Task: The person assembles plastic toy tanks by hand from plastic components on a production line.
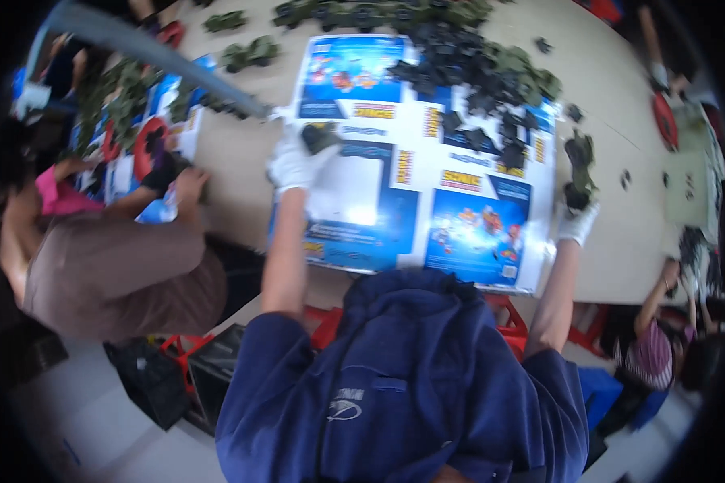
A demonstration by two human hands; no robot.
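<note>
Both my hands wear white gloves. My left hand [292, 163] is closed on a small dark-green-and-black piece [321, 138], over the left part of a blue-and-white printed sheet [372, 173]. Past the sheet's right edge, my right hand [578, 224] has its fingers closed on a dark piece [577, 196]. More green pieces [579, 151] lie in a short row just beyond it. A loose heap of black pieces [467, 64] covers the sheet's far right part. Blur hides what kind of pieces they are.
Green pieces [362, 14] line the table's far side, with a small cluster [250, 52] at the far left. A grey bar [177, 68] slants across the upper left. A person in brown [125, 274] works at my left; other people sit at the right [651, 354].
</note>
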